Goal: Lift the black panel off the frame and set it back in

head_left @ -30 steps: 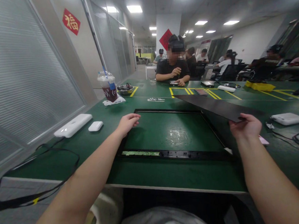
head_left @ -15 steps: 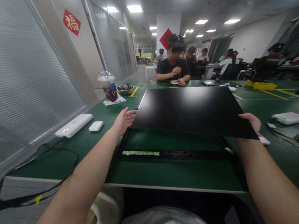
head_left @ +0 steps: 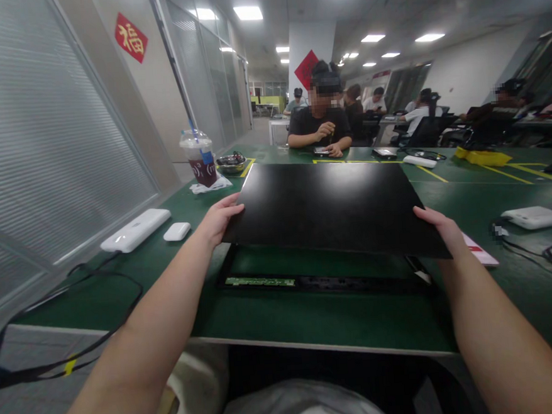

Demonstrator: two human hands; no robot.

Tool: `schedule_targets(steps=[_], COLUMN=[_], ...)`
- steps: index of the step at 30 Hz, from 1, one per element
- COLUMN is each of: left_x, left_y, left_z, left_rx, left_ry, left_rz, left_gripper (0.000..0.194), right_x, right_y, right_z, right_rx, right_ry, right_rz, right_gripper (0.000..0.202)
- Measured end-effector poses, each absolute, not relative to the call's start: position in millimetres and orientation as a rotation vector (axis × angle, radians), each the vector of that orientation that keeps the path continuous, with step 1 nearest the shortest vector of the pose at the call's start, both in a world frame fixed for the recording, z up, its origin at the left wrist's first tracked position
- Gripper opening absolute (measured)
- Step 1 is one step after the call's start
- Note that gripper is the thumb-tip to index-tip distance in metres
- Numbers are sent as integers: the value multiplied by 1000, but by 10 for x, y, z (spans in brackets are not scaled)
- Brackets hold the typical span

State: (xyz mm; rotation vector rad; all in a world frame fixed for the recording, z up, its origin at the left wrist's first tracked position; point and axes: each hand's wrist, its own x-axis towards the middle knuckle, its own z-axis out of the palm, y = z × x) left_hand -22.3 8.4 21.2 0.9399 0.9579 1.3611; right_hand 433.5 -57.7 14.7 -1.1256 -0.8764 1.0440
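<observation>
A large, flat, glossy black screen panel [head_left: 333, 209] is held up between my two hands, tilted, its face reflecting the ceiling lights. My left hand [head_left: 222, 217] grips its left edge, thumb on top and fingers beneath. At the right edge my right hand [head_left: 440, 224] pinches it the same way. Below the panel a thin black frame [head_left: 347, 283] lies on the green table. Along its near side runs a green circuit board strip [head_left: 260, 282]. The panel hides the far part of the frame.
On the left are a white power bank [head_left: 138, 229], a small white case [head_left: 177, 231] and a lidded drink cup [head_left: 200, 158]. A metal bowl [head_left: 231, 164] stands behind. A white device [head_left: 534, 216] with cables lies right. Across the green table [head_left: 313, 330] a person [head_left: 320, 125] sits.
My left hand has closed on the panel's left edge, where it was open beside it. The panel and my right hand have shifted left.
</observation>
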Motion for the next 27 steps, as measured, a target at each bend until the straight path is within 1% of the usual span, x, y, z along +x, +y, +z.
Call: schedule_targets(steps=[2, 6, 10, 13, 16, 21, 27], left_x=[-260, -266, -193, -135, -100, -82, -79], left_y=[93, 101, 81, 61, 50, 57, 97], left_z=[209, 168, 144, 144, 145, 110, 12], left_rx=[959, 1035, 1067, 1053, 1014, 987, 1026], left_ry=[931, 913, 926, 953, 1019, 1097, 1211], left_rz=[1363, 1402, 1403, 1420, 1403, 1353, 1324], left_gripper=[56, 58, 48, 38, 34, 34, 39], right_x=[4302, 4255, 4235, 4214, 4197, 4186, 4151], right_y=[-571, -521, -443, -392, -364, -375, -414], right_z=[156, 103, -24, -105, -151, -159, -132], right_rx=[-1145, -1066, -1060, -1127, -1226, -1319, -1410], right_ry=[-916, -999, -1020, -987, -926, -920, -859], right_rz=[1038, 924, 869, 862, 863, 908, 924], right_gripper=[26, 43, 51, 47, 40, 38, 27])
